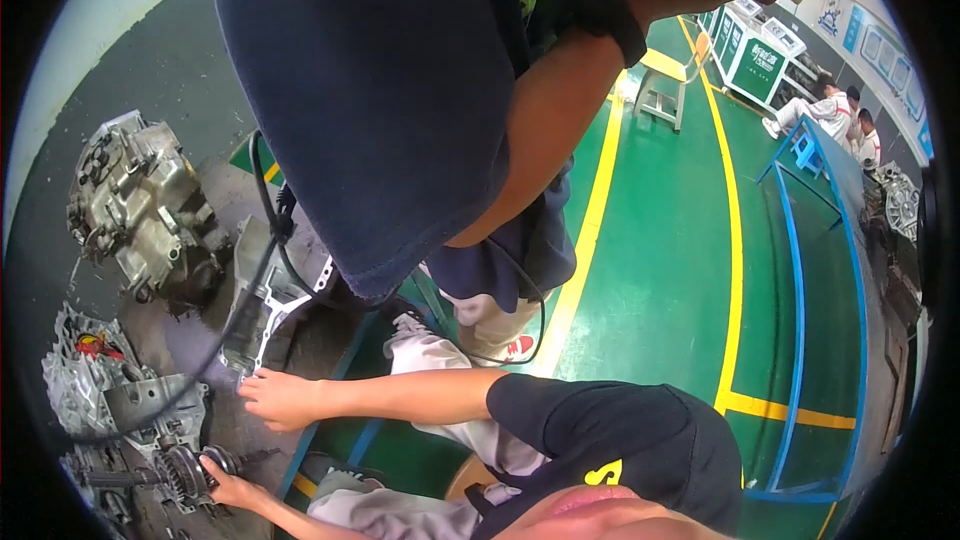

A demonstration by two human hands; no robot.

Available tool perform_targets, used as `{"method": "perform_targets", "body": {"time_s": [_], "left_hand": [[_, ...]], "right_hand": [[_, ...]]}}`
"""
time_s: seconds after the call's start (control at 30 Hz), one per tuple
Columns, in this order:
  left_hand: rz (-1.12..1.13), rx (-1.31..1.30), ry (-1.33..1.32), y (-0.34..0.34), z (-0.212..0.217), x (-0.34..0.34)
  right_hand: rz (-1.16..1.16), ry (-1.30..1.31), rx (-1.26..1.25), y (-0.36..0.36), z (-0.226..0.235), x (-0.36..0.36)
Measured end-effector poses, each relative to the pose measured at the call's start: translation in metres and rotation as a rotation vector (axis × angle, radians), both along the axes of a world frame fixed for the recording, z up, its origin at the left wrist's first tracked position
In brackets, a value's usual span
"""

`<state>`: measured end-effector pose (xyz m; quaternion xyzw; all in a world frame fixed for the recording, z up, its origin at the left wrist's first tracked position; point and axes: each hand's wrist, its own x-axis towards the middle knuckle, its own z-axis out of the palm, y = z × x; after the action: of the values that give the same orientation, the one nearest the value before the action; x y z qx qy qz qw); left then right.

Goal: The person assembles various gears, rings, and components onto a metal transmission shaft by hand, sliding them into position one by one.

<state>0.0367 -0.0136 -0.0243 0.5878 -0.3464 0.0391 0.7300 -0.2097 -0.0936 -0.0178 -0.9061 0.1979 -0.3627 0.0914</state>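
Note:
My left hand (232, 488) grips a gear shaft (182, 473) at its toothed gears; the shaft lies on its side on the bench. My right hand (283, 400) is palm down with loosely bent fingers apart, nothing visible in it. Its fingertips are beside the lower end of a grey metal housing (262, 315) with a bright machined flange; whether they touch is unclear. Next to the shaft lies a rough aluminium casing (135, 395) with something red and yellow inside. Beyond it stands a bulky gearbox (145, 205).
A standing person in a dark top (370, 90) blocks much of the view. A black cable (225, 335) hangs across the bench parts. Blue metal frame (800, 310), yellow-topped stool (662, 70) and several seated people (832, 115) are to the right on a green floor with yellow lines.

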Motion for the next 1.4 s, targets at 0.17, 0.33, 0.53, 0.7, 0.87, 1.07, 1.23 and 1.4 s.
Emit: {"method": "perform_targets", "body": {"time_s": [0.17,0.33,0.53,0.7,0.87,1.07,1.23,1.4], "left_hand": [[-0.156,0.022,0.119,-0.006,-0.001,-0.023],[-0.115,0.067,0.021,-0.011,-0.005,-0.017],[-0.197,-0.045,-0.026,-0.009,0.022,-0.06],[-0.241,-0.046,0.004,-0.004,0.029,-0.062],[-0.248,-0.003,0.039,-0.004,0.034,-0.07],[-0.197,-0.017,0.03,-0.003,0.025,-0.065],[-0.239,-0.024,0.041,0.003,0.018,-0.053],[-0.266,-0.041,0.024,0.001,0.024,-0.065]], "right_hand": [[-0.069,-0.068,-0.078,-0.008,-0.01,-0.015],[0.016,-0.055,0.004,-0.003,0.005,-0.02],[-0.044,-0.017,-0.046,-0.007,0.007,-0.035],[-0.078,-0.035,-0.042,-0.008,0.013,-0.037],[-0.091,-0.059,-0.029,-0.015,0.013,-0.034],[-0.22,-0.072,-0.14,-0.016,0.005,-0.02],[-0.229,0.059,-0.105,-0.01,0.008,-0.017],[-0.339,0.058,-0.081,-0.014,0.002,-0.015]]}}
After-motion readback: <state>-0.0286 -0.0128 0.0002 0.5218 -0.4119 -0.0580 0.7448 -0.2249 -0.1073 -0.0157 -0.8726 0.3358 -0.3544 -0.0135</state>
